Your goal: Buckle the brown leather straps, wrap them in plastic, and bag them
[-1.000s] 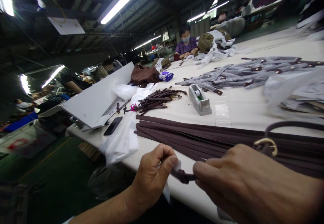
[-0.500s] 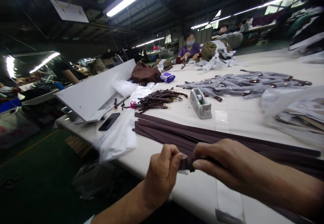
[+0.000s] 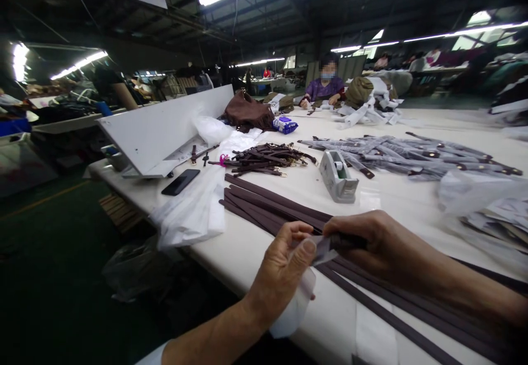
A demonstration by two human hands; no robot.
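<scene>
My right hand (image 3: 373, 236) is closed around a dark brown strap (image 3: 345, 241). Close beside it, my left hand (image 3: 282, 274) pinches a thin translucent white wrapping sheet (image 3: 293, 313) between thumb and fingers. The sheet reaches the end of the strap and also hangs below my left palm. Part of the strap is hidden inside my right fist. Under and behind both hands, long flat brown strips (image 3: 264, 203) lie side by side on the white table (image 3: 243, 255). A grey tape dispenser (image 3: 339, 177) stands just beyond my right hand.
Short buckled straps (image 3: 268, 159) lie in a heap, with grey-wrapped straps (image 3: 396, 153) to the right. A phone (image 3: 180, 182) and white sheets (image 3: 193, 216) are near the left edge. A tilted white board (image 3: 165, 128) and brown bag (image 3: 249, 111) stand behind. Across sits a masked person (image 3: 324, 87).
My left fingers have loosened from a tight fist, and more of the white sheet shows around the strap's end. Both hands have shifted slightly right and the view has turned a little.
</scene>
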